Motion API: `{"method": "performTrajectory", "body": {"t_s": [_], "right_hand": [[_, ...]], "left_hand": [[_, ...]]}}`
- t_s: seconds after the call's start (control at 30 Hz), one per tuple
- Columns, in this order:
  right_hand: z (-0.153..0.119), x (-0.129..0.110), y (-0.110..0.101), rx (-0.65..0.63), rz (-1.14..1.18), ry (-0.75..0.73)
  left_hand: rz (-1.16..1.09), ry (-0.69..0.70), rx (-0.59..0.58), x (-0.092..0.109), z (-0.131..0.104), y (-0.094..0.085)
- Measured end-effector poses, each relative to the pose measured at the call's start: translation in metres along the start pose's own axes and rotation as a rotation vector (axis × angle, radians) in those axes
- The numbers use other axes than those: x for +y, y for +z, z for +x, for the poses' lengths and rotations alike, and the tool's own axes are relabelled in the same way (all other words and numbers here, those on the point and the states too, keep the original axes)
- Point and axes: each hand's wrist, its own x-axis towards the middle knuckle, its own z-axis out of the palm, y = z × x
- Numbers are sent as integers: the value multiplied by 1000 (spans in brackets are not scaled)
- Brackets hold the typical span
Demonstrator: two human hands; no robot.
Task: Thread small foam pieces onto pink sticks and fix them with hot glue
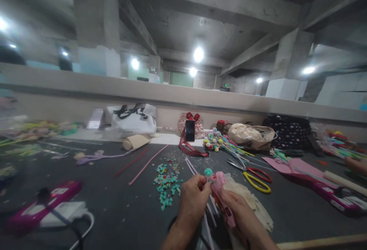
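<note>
Near the lower middle of the head view, my left hand (195, 196) is closed in a pinch on a small teal flower piece (208, 172). Close beside it, my right hand (236, 206) wraps round a pink handheld tool (220, 181), its tip near the flower piece. Pale lilac stems (212, 211) run beneath both hands. To the left lies a loose scatter of teal bits (168, 185). Cream fabric (249, 196) is partly behind my right hand. Scissors (256, 179) with red and yellow handles lie to the right.
A phone (189, 130) stands upright at the back middle. Beside it is a bundle of colourful stems (216, 141). A purple device (46, 204) with cables lies at the left, another (332, 196) at the right. Another person's hand (355, 164) shows at the right edge.
</note>
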Motion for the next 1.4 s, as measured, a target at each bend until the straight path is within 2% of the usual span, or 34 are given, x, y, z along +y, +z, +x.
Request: {"method": "performTrajectory", "body": {"t_s": [0.07, 0.17, 0.33, 0.47, 0.6, 0.83, 1.03, 1.23, 1.4], "right_hand": [[4, 3, 0, -7, -22, 4], [7, 6, 0, -13, -35, 21], [3, 3, 5, -35, 14, 37], [-1, 1, 14, -62, -8, 34], [0, 4, 26, -82, -20, 49], [1, 10, 44, -44, 45, 49], [-2, 19, 56, -107, 61, 61], [4, 36, 53, -96, 9, 62], [2, 37, 46, -50, 23, 65]], "left_hand": [[-97, -118, -36, 1, 0, -5], [-183, -183, -80, -3, 0, -18], [-465, -347, -172, -19, 1, -52], [-479, -395, -175, -24, 2, -79], [-465, -405, -145, -24, 1, -95], [-437, -382, -83, -33, -6, -104], [-431, -349, -69, -32, -10, -109], [-418, -339, -40, -32, -11, -112], [-414, -335, -43, -36, -9, -113]]}}
